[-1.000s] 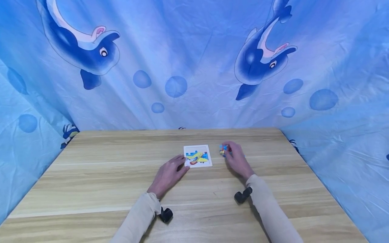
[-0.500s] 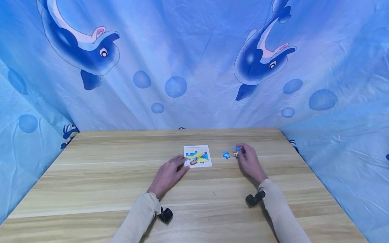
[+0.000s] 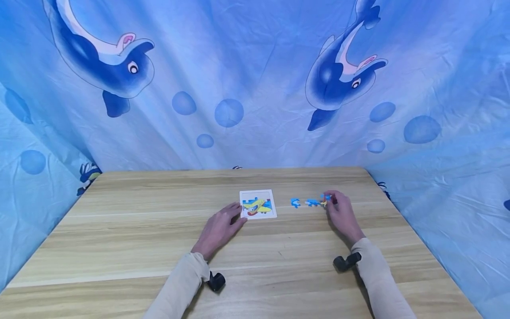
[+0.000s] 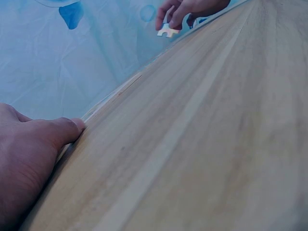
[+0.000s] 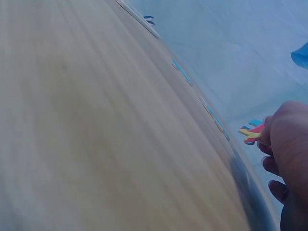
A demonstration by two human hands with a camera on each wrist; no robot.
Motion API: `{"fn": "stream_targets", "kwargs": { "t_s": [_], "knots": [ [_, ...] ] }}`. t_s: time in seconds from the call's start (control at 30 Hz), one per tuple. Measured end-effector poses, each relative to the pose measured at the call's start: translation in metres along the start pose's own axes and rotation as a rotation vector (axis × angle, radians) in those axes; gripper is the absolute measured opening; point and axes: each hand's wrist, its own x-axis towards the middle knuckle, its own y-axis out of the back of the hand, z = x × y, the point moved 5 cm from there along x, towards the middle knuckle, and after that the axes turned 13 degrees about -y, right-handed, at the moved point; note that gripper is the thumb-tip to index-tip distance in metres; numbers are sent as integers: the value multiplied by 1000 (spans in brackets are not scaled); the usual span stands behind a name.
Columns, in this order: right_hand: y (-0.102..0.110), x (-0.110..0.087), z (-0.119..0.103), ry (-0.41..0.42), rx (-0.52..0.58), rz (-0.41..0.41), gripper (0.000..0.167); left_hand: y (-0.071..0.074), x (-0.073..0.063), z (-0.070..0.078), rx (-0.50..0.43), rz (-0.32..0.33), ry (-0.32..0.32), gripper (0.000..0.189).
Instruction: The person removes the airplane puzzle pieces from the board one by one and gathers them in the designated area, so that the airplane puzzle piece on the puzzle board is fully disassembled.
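The left hand [image 3: 218, 230], fingers loosely spread, rests against the left edge of the partly filled puzzle tray [image 3: 245, 217], probably to steady it on the desk [image 3: 255, 274]. Farther right, the right hand [image 3: 343, 217] pinches a multicoloured piece [image 5: 251, 132] by its edge, which likely leaves its picture visible; loose blue pieces [image 3: 312, 202] lie between, seemingly apart for easy picking.

Light wood-grain tabletop [image 3: 271, 266]; on it, a framed airplane puzzle [image 3: 258, 205] and loose blue pieces [image 3: 312, 202]
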Motion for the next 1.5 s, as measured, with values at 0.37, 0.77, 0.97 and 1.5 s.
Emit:
{"fn": "stream_targets", "kwargs": {
  "t_s": [0.37, 0.77, 0.97, 1.5],
  "knots": [
    [8, -2, 9, -25, -82, 31, 23, 1, 0, 0, 1, 8, -8, 45],
    [7, 0, 18, -143, -189, -6, 25, 0, 0, -1, 0, -1, -4, 46],
    [8, 1, 20, -147, -246, 11, 24, -1, 0, -2, 3, -6, 4, 46],
    [7, -4, 25, -143, -287, 42, 21, -1, 1, -1, 7, -6, 4, 47]
  ]
}}
